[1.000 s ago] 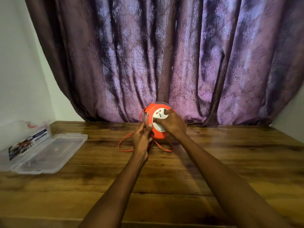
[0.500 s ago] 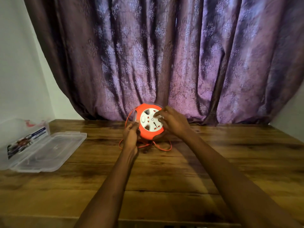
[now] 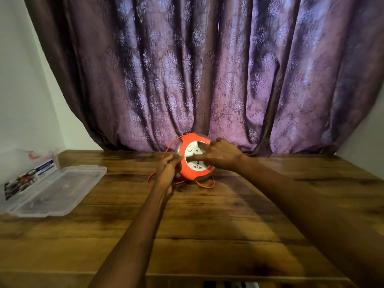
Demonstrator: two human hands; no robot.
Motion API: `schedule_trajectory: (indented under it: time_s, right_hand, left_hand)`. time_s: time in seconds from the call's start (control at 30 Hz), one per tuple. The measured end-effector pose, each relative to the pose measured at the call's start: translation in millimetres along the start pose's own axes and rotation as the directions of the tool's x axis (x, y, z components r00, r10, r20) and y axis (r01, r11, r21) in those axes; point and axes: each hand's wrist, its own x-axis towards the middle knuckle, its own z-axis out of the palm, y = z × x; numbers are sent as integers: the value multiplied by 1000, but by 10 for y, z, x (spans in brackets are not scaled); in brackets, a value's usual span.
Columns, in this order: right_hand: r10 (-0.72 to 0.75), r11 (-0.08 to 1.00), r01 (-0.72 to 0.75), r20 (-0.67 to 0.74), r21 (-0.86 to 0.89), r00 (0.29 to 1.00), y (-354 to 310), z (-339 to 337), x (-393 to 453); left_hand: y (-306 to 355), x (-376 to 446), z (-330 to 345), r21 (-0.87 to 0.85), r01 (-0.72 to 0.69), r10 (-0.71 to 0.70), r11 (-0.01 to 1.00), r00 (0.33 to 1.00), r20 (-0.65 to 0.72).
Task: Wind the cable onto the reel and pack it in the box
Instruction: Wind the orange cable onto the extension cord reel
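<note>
An orange cable reel [image 3: 190,172] with a white socket face stands on edge near the back middle of the wooden table [image 3: 207,225]. My right hand [image 3: 221,154] lies over the socket face, fingers curled onto it. At the reel's left rim my left hand [image 3: 169,169] grips the reel's edge and the thin orange cable [image 3: 205,186]. Loose loops of that cable lie on the table left of and below the reel, and one strand arcs up over the reel's left side.
A clear plastic box [image 3: 31,173] stands open at the table's left edge, its lid [image 3: 60,190] lying flat toward the middle, a printed label inside. A purple patterned curtain [image 3: 207,69] hangs right behind the reel.
The reel has turned and shifted slightly left, its socket face now faces me more. The loose cable on the table has shortened. My right hand's fingers have moved round on the face.
</note>
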Motion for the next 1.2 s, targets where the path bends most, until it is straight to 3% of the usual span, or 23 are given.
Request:
schedule_trajectory:
  time_s: [0.07,0.13,0.2,0.27,0.33,0.4,0.43,0.5,0.6,0.67,0.7,0.77,0.83,0.9,1.0,1.2]
  right_hand:
    - [171,984,-170,-2,46,985,-26,28,37]
    - [412,899,-398,-43,184,910,-97,59,83]
    - [653,707,-593,-34,385,756,-198,63,163]
    - [818,398,-711,128,580,561,-293,41,250]
    - [807,-21,-650,397,759,437,-322,-5,335]
    - [670,-487,-370,610,791,423,-349,-23,387]
    - [612,-631,-253,671,734,420,-377,-11,398]
    - [557,-729,-157,711,667,429,-449,36,415]
    - [566,-653,-215,656,727,498,-499,57,395]
    - [618,-491,-317,581,812,530,-462,67,381]
    - [671,-347,-416,532,841,516,-435,63,357]
    - [789,70,-582,312,810,529,-371,53,297]
    - [678,519,-477,-3,709,735,-278,50,236]
    - [378,801,-264,-111,538,919,-153,15,177]
    - [134,940,-108,-59,324,989,-36,-79,122]
    - [-41,996,41,4,78,999,-97,-117,27]
  left_hand:
    - [-6,-38,51,-47,24,-24,999,1000,4]
    - [-17,-66,120,-107,27,-27,994,1000,6]
    - [-51,-89,171,-163,13,-11,987,1000,11]
    - [-63,-100,191,-179,-3,-1,984,1000,-22]
    - [-69,-93,196,-193,-21,13,981,999,-43]
    - [-83,-77,191,-212,-50,43,976,998,-35]
    - [-88,-68,181,-215,-66,60,974,998,-34]
    - [-94,-37,146,-196,-86,79,977,996,-44]
    - [-81,-7,75,-136,-99,87,986,992,-94]
    - [-66,27,19,-99,-97,80,990,983,-165]
    - [-50,44,-10,-93,-91,71,991,978,-196]
    - [-14,76,-53,-117,-66,39,991,975,-219]
    - [15,98,-79,-139,-28,-1,990,978,-211]
    - [30,106,-101,-141,6,-32,990,982,-188]
    - [76,85,-136,-105,69,-83,992,986,-142]
    - [99,16,-112,-25,161,-162,987,986,-43]
